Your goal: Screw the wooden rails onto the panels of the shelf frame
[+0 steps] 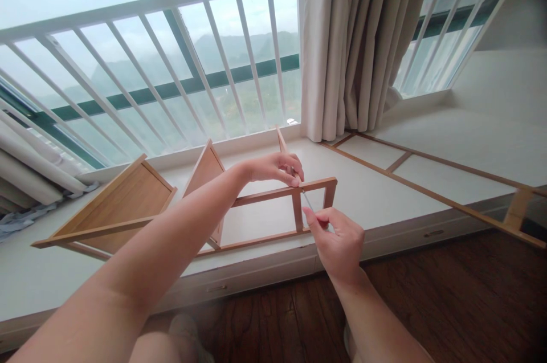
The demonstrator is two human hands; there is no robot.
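A brown wooden shelf frame [265, 196] lies on its side on the white window ledge, its panels standing up. My left hand [277, 169] is closed around the frame's upper rail near a joint, its fingers bent over the wood and partly hiding it. Below it, my right hand [339, 237] pinches a thin silver hex key [306, 200]. The tip of this tool meets the rail at the joint, just under my left fingertips. Most of the tool's other end is hidden in my right fist. One wide shelf panel [113, 209] stands tilted at the frame's left end.
Another wooden ladder-like frame [399, 162] lies on the ledge at right, its near end past the edge. A beige curtain [359, 38] hangs behind. White railings [222, 58] line the window. Drawer fronts [256, 274] run under the ledge [367, 186], above a dark wooden floor [273, 323].
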